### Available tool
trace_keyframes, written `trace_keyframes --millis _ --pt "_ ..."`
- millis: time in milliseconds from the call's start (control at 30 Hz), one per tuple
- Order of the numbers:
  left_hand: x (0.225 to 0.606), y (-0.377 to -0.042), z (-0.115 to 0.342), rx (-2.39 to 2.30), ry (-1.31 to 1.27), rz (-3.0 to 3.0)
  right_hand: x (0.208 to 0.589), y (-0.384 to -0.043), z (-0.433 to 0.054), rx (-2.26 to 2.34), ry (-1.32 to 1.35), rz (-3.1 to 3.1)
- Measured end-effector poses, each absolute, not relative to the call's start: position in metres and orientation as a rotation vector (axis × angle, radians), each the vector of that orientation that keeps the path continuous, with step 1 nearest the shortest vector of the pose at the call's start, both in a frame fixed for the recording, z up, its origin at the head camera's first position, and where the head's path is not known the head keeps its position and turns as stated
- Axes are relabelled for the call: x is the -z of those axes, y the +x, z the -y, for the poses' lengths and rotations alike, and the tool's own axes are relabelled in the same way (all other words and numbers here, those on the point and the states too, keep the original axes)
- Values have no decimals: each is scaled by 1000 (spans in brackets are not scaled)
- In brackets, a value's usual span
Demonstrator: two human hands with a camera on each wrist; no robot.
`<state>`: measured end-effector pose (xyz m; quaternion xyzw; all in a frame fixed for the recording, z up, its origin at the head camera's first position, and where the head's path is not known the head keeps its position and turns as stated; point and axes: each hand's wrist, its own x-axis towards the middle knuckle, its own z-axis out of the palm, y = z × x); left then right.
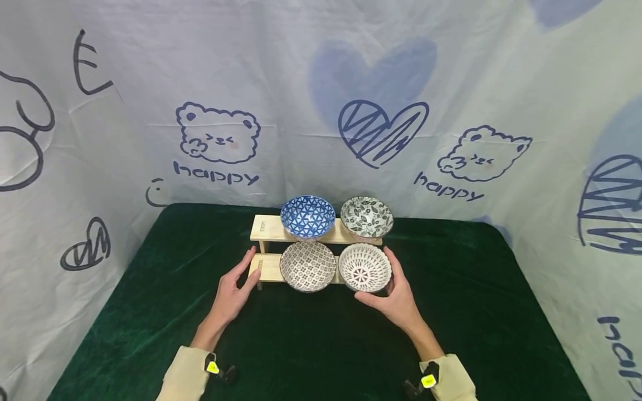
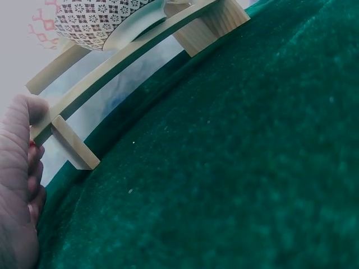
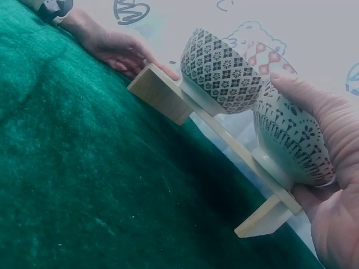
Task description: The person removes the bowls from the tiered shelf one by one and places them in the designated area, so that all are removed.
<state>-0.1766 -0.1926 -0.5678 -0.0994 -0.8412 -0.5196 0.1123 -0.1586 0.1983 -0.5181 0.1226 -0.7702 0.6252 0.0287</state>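
Observation:
A two-tier wooden stand (image 1: 271,268) carries several patterned bowls. My left hand (image 1: 233,292) holds the left end of its lower tier, the thumb over the board's edge in the left wrist view. At the right of that tier, my right hand (image 1: 401,301) grips a white bowl with dark dashes (image 1: 365,268), fingers along its right side and thumb low at the front. The bowl's foot is at the board (image 3: 241,151) in the right wrist view. Beside it sits a bowl with a brown lattice pattern (image 1: 307,267).
On the upper tier stand a blue triangle-patterned bowl (image 1: 307,217) and a leaf-patterned bowl (image 1: 367,217). Dark green cloth (image 1: 311,345) covers the table. A pale printed curtain (image 1: 296,145) hangs close behind the stand and along both sides.

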Motion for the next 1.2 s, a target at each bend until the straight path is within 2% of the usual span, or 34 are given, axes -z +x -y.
trace_keyframes --millis 1200 --pt "566 -176 192 1534 -280 2480 523 -158 -198 -1832 345 2345"
